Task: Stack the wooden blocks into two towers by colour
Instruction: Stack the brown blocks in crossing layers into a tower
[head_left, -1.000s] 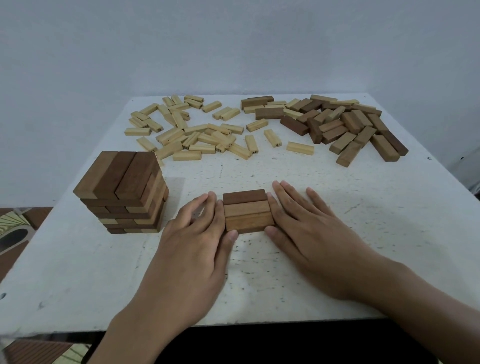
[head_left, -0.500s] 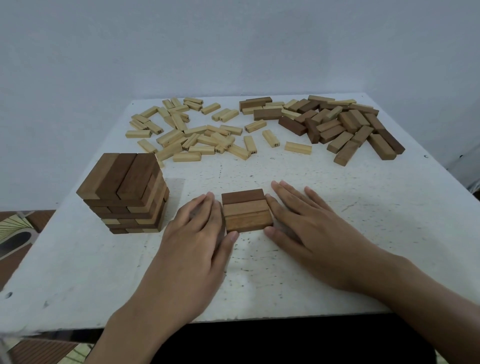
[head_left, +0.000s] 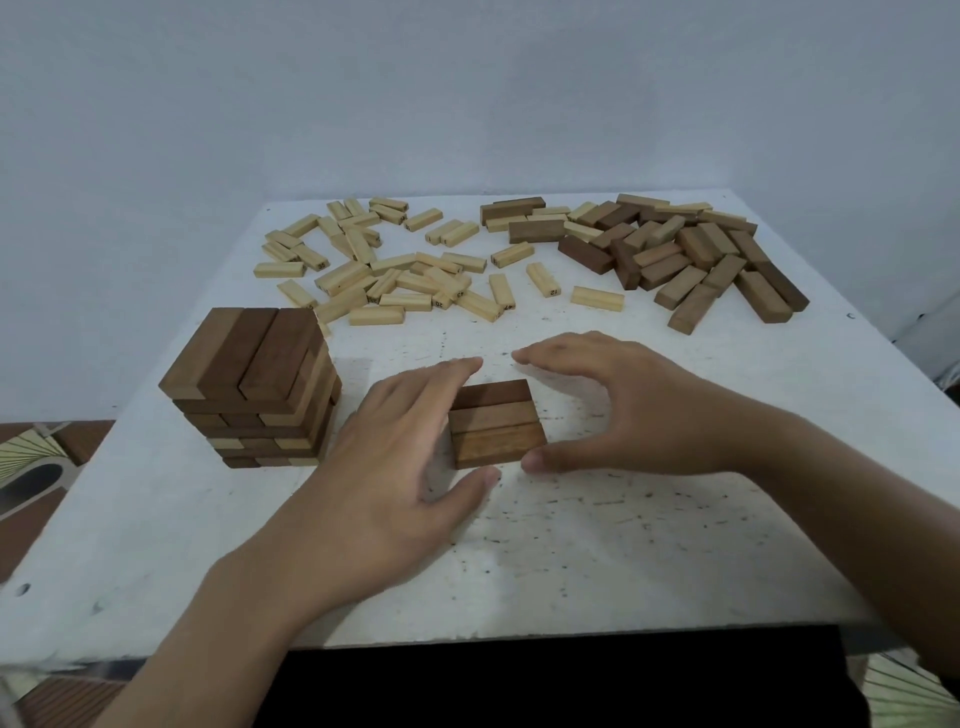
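Note:
Three brown blocks (head_left: 496, 423) lie side by side as one flat row on the white table (head_left: 649, 545), near its front middle. My left hand (head_left: 395, 457) arches over the row's left end, fingers reaching past the back edge and thumb by the front edge. My right hand (head_left: 623, 405) arches at the right end, its thumb tip at the front right corner, fingers lifted beyond the back. Neither hand plainly grips the row. A brown tower (head_left: 254, 384) of several crossed layers stands to the left.
Loose light blocks (head_left: 389, 275) are scattered across the back left of the table, and a heap of loose brown blocks (head_left: 691, 254) lies at the back right. A plain wall rises behind the table. Floor shows past the left edge.
Both hands lay flat against the row's two ends before. Now they have lifted and arched around it, thumbs at the front and fingers toward the back. The row has not moved.

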